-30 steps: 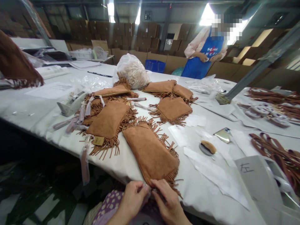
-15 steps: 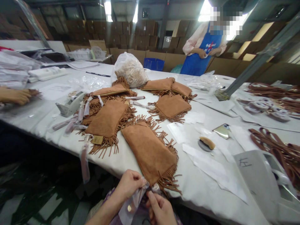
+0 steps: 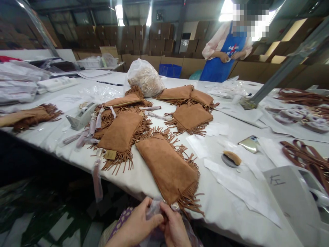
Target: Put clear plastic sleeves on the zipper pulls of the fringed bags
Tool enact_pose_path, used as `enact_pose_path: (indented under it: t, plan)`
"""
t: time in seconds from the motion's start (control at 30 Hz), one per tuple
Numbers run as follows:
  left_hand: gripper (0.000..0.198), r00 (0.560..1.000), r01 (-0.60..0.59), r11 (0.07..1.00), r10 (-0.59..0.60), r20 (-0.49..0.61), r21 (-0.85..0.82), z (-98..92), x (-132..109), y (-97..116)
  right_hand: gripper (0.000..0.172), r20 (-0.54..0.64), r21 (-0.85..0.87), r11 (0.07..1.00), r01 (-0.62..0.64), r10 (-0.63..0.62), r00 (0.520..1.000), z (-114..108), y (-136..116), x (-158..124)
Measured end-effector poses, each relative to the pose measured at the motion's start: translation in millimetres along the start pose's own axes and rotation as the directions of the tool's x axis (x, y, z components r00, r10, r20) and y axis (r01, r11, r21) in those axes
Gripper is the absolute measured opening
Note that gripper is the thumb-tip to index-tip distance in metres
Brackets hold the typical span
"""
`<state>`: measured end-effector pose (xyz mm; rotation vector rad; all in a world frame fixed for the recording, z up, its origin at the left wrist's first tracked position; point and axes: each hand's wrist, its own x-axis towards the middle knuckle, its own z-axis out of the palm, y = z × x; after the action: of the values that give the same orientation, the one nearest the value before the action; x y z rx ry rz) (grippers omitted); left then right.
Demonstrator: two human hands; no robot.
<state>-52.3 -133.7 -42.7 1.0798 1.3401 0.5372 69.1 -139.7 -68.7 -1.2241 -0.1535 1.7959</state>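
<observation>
At the table's front edge, a clear plastic sleeve (image 3: 154, 207) is gathered between my two hands. My left hand (image 3: 140, 221) pinches its left side, and my right hand (image 3: 173, 221) closes on it from the right, the fingertips nearly meeting. Whatever sits inside the sleeve is mostly hidden by my fingers. Just beyond them lies a brown suede fringed pouch (image 3: 167, 164), its near corner close to my right fingertips. To its left rests another fringed pouch (image 3: 119, 132) with a gold tag (image 3: 110, 154) and a plastic-wrapped strap (image 3: 97, 180) hanging over the edge.
More fringed pouches (image 3: 192, 116) lie farther back by a stuffed plastic bag (image 3: 145, 77). On the right are a brush (image 3: 232, 157), a phone (image 3: 249, 143), a grey tape dispenser (image 3: 293, 199) and brown straps (image 3: 305, 157). A co-worker's hand (image 3: 12, 118) reaches in at left; another person (image 3: 223, 51) stands behind.
My hands have drawn together, bunching the sleeve that hung lower between them. At left, the co-worker's hand now has a fringed brown piece by it. The view has shifted slightly.
</observation>
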Motion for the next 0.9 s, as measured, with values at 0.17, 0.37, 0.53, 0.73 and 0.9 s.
enact_pose_path:
  t: [0.17,0.37,0.53,0.73,0.9]
  plan:
    - [0.049,1.000,-0.014,0.956,0.014,-0.003,-0.293,15.5,4.7,-13.2,0.042,-0.040,-0.010,1.000,-0.011,0.010,0.999,2.2,-4.5,1.1]
    - [0.046,0.991,-0.113,0.975,0.095,-0.096,-0.194,17.4,7.7,-12.9,0.051,0.004,-0.121,0.993,0.008,-0.008,1.000,-5.5,0.4,7.3]
    - [0.046,0.974,-0.162,0.984,0.147,-0.173,-0.078,18.0,2.1,-9.5,0.048,0.002,-0.324,0.940,0.103,-0.109,0.994,-11.2,9.6,16.0]
    - [0.044,0.981,-0.178,0.957,0.155,-0.112,-0.230,16.9,1.9,-16.0,0.039,0.004,-0.358,0.926,0.121,-0.128,0.992,-5.4,-2.2,12.2]
    - [0.044,0.943,-0.251,0.953,0.202,-0.264,-0.168,29.1,0.7,-29.0,0.036,-0.005,-0.297,0.951,0.088,-0.094,0.996,-1.6,-10.0,6.8]
